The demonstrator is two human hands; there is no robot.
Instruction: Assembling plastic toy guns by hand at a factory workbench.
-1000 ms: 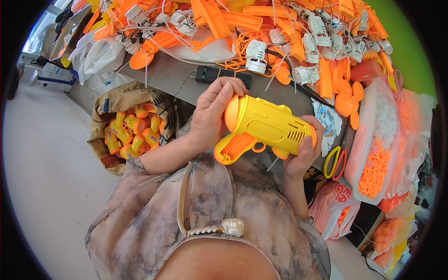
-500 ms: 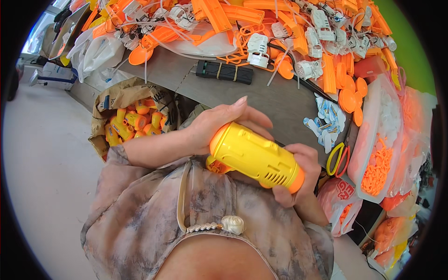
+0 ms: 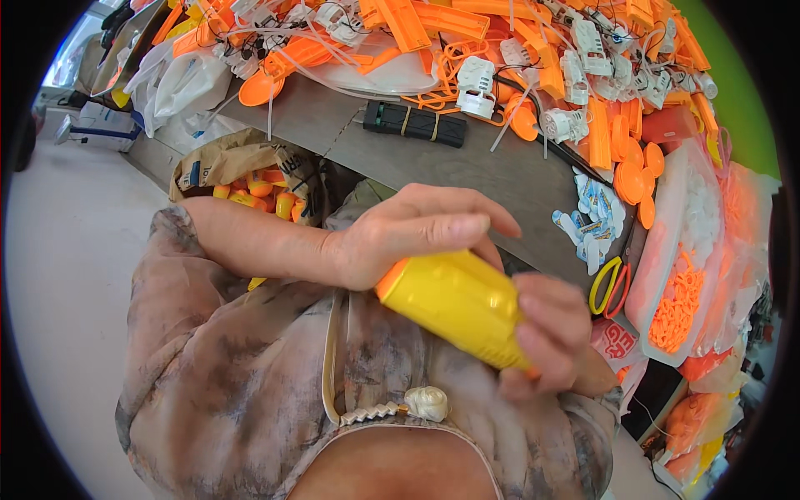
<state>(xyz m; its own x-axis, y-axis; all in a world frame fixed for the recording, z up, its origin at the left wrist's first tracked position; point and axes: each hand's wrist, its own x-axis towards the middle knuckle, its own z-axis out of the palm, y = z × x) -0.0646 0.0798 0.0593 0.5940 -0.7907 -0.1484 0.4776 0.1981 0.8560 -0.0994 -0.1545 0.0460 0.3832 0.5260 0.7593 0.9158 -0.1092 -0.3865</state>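
Note:
A yellow cylindrical plastic toy body with orange ends lies slanted between my hands, in front of my chest. My right hand, slightly blurred, has its fingers wrapped round the lower right end. Against the upper left end rests the heel of my left hand, its thumb and fingers stretched out over the top and far side. The far side of the toy body is hidden.
Orange and white plastic parts with wires heap the grey table. Near its edge are a black rectangular part, stickers, scissors and a tub of orange pieces. A paper bag holds yellow-orange parts.
The toy body has turned about its length, so its slotted side no longer shows. My left thumb now lies across its top end. The view has shifted slightly.

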